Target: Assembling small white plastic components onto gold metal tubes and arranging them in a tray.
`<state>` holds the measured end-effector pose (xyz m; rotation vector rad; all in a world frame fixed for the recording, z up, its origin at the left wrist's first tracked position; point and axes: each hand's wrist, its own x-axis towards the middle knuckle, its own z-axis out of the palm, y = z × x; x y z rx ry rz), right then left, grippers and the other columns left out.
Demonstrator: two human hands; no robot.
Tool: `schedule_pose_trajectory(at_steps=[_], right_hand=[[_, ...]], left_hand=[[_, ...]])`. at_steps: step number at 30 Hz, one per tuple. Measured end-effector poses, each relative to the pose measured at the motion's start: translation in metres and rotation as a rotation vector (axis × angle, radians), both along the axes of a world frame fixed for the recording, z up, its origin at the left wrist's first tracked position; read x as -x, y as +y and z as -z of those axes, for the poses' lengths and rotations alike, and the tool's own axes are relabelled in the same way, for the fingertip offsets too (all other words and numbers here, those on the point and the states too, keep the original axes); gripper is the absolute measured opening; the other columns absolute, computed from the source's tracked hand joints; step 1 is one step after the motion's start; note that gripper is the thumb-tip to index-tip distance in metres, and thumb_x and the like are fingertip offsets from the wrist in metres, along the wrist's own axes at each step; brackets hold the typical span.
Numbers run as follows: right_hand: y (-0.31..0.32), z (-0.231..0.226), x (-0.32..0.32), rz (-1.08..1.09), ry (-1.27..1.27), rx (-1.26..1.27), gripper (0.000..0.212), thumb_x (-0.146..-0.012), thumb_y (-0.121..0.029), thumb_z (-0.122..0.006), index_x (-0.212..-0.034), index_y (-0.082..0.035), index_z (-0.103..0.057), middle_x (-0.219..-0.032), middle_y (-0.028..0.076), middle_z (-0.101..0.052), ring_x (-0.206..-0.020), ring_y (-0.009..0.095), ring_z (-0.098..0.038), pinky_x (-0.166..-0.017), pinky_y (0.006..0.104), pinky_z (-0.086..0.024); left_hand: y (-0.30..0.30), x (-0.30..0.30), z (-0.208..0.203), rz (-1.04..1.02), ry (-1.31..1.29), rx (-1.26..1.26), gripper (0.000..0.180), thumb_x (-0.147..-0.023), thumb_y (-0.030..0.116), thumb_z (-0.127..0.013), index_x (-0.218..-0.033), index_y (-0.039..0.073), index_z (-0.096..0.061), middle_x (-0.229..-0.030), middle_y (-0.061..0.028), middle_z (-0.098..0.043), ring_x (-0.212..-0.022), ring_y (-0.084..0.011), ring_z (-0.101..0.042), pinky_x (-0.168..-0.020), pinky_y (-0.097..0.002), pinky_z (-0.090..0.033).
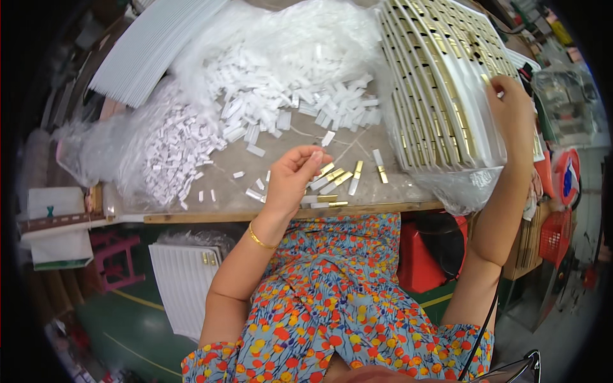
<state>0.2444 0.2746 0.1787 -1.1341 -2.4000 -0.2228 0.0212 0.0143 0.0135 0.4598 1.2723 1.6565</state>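
My left hand (296, 176) is over the front of the table, thumb and fingertips pinched together. Whatever sits in that pinch is too small to make out. Just beyond it lies a small white piece (327, 138). Beside it rest several clear tubes with gold ends, one being a gold-ended tube (356, 177). At the right, my right hand (513, 105) reaches to the edge of a stack of white ridged trays (491, 137) filled with rows of gold pieces (440, 45). Its thumb and forefinger close on a small gold piece (486, 80).
A heap of clear rectangular tubes (255, 89) spills from a plastic bag (306, 29). Left of it is a pile of small white pieces (179, 150). White ridged sheets (156, 45) are stacked at the far left. A red stool-like object (424, 258) stands below the table's wooden edge (255, 214).
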Motion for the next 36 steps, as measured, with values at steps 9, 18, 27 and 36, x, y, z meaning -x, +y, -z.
schedule_pose_trajectory(at_steps=[9, 18, 27, 36], right_hand=[[-0.154, 0.059, 0.087, -0.572, 0.718, 0.952, 0.027, -0.082, 0.0, -0.061, -0.11, 0.0, -0.058, -0.082, -0.001, -0.058, -0.072, 0.005, -0.053, -0.059, 0.0191, -0.042], [-0.158, 0.134, 0.115, -0.343, 0.979, 1.319, 0.022, -0.083, -0.003, -0.062, -0.104, 0.001, -0.056, -0.079, 0.003, -0.063, -0.068, 0.006, -0.057, -0.061, 0.0192, -0.044], [-0.156, 0.141, 0.113, -0.351, 0.958, 1.453, 0.022, -0.083, -0.005, -0.064, -0.102, 0.001, -0.055, -0.08, 0.004, -0.064, -0.067, 0.007, -0.057, -0.059, 0.0189, -0.044], [-0.159, 0.152, 0.109, -0.439, 0.96, 1.441, 0.019, -0.083, -0.004, -0.064, -0.1, 0.0, -0.055, -0.079, 0.002, -0.063, -0.067, 0.004, -0.055, -0.059, 0.0171, -0.044]], left_hand=[[-0.011, 0.003, 0.008, 0.003, -0.138, -0.047, 0.019, -0.089, 0.012, -0.058, -0.104, 0.002, -0.061, -0.088, -0.0068, -0.066, -0.067, -0.0048, -0.052, -0.058, -0.0172, -0.041], [-0.019, 0.001, 0.013, -0.057, -0.018, 0.028, 0.019, -0.087, 0.012, -0.06, -0.103, 0.001, -0.062, -0.081, -0.0037, -0.064, -0.061, -0.0038, -0.048, -0.053, -0.0166, -0.037], [-0.019, 0.004, 0.011, -0.063, 0.151, 0.102, 0.021, -0.085, 0.009, -0.062, -0.103, -0.002, -0.063, -0.081, -0.0056, -0.065, -0.062, -0.0047, -0.051, -0.056, -0.0178, -0.04], [-0.024, 0.01, 0.009, -0.011, 0.376, 0.035, 0.017, -0.085, 0.006, -0.061, -0.099, -0.003, -0.065, -0.084, -0.0051, -0.066, -0.076, -0.0089, -0.06, -0.067, -0.021, -0.047]])
